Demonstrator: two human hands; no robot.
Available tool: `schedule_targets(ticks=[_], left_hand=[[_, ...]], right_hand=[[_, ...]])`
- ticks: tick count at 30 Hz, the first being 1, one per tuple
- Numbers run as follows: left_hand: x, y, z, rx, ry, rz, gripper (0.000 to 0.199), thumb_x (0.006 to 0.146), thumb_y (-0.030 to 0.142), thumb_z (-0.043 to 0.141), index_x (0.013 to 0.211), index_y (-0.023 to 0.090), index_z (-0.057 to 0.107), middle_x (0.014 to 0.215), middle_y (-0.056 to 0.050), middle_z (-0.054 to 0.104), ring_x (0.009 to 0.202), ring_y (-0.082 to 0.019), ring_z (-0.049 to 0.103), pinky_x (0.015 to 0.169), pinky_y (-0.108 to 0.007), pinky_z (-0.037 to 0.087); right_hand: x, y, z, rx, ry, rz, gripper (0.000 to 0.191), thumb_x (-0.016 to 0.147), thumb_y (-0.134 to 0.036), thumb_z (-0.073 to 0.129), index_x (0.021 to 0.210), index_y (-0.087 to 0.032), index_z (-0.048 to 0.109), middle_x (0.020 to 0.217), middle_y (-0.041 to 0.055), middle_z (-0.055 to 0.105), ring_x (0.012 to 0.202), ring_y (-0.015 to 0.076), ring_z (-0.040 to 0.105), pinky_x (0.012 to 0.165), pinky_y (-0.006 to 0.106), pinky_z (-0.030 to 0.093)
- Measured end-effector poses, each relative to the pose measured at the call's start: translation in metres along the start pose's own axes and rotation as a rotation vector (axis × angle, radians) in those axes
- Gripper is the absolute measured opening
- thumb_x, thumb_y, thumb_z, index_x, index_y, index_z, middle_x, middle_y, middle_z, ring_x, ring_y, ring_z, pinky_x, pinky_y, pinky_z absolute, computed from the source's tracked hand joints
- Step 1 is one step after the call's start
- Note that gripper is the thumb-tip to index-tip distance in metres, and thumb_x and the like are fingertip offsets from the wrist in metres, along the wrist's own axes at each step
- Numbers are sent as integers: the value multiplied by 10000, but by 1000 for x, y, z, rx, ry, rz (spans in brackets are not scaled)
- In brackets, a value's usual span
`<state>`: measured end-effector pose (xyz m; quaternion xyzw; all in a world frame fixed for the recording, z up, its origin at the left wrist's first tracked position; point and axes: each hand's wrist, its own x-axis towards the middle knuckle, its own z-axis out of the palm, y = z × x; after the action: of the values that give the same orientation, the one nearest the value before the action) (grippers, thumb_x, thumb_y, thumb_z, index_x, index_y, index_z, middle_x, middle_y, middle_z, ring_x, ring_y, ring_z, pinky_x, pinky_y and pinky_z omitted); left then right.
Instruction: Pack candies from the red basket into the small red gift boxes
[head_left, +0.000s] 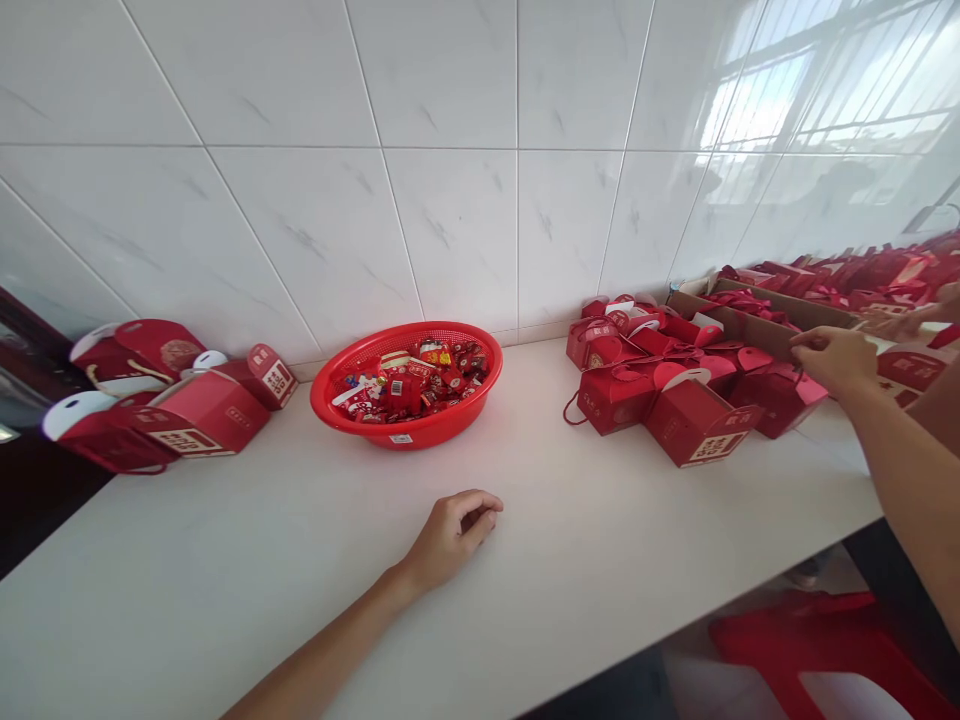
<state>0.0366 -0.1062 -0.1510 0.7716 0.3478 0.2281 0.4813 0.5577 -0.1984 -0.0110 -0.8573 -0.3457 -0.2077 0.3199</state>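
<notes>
One empty left hand [452, 537] lies loosely curled before the basket [439, 430]; rightward, the right hand [838, 358] (grip unclear) should handle boxes [699, 418] lightly.

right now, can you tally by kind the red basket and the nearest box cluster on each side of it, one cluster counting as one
Red basket: 1
Box clusters: 2, the left cluster and the right cluster
Total: 3
Single boxes overlap too much to count surely.
</notes>
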Motion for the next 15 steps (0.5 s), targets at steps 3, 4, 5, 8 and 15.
schedule_targets(ticks=[3,4,5,8,15], left_hand=[[0,0,0,6,2,11,262,857,402,578,904,186,719,736,-23,638,622,-152,534,606,-279,449],[0,0,0,7,2,11,257,858,397,578,902,187,718,735,-21,638,619,-151,533,601,-278,447],[0,0,0,8,1,12,252,860,391,576,900,186,716,735,-20,637,616,-150,531,597,-277,445],[0,0,1,22,-1,24,236,866,373,568,893,189,713,738,-19,642,613,-150,529,589,-275,439],[-1,-1,1,42,0,25,229,877,324,553,904,183,733,782,-32,685,621,-146,547,609,-275,446]], right_hand=[[-5,-15,-5,-58,-38,154,163,730,-110,679,590,-186,646,728,171,673,636,218,505,640,402,383],[-6,-22,-7,-61,-41,176,96,755,-122,679,665,-153,693,848,234,700,731,256,565,681,418,402],[-8,-29,-10,-53,-40,183,71,790,-140,671,752,-120,728,959,281,704,840,289,605,736,433,421],[-22,-54,-23,33,-49,141,165,871,-197,657,971,-111,755,1076,240,723,994,272,646,898,402,456],[-107,-102,-38,666,-187,-296,241,756,-441,753,850,-222,790,890,78,773,789,219,702,754,331,581]])
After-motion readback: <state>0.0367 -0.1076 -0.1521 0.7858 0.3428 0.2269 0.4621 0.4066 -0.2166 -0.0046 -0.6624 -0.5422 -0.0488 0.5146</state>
